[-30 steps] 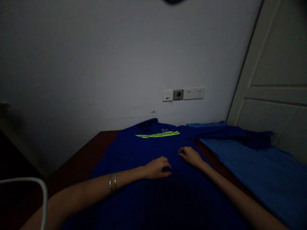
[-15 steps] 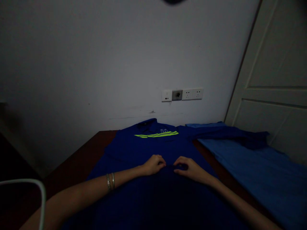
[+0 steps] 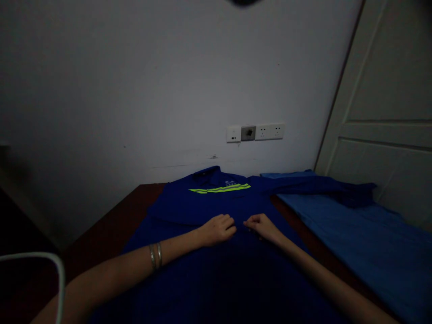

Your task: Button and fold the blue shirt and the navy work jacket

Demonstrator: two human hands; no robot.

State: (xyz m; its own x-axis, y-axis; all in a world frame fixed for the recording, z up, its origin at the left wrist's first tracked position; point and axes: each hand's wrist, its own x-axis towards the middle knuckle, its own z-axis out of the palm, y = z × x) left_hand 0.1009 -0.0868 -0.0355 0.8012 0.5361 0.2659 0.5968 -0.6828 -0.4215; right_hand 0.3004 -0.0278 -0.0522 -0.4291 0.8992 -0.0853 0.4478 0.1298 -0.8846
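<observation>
A dark blue work shirt with a yellow-green reflective stripe across its chest lies spread out, collar towards the wall. Over the middle of its front, my left hand is closed with curled fingers on the shirt's cloth. Just to the right, a small gap away, my right hand pinches the same front, thumb and fingertips together. The dim light hides the bit of cloth between the fingers. Two bracelets circle my left wrist.
Beneath the shirt is a dark red tabletop. A lighter blue cloth lies on the right, with a shirt sleeve across it. Wall sockets are behind, a white panelled door at right, and a white cable at lower left.
My left hand has rolled over, its back now facing up more. The right hand has moved slightly up, and its fingers have drawn from a wider curl into a tighter pinch.
</observation>
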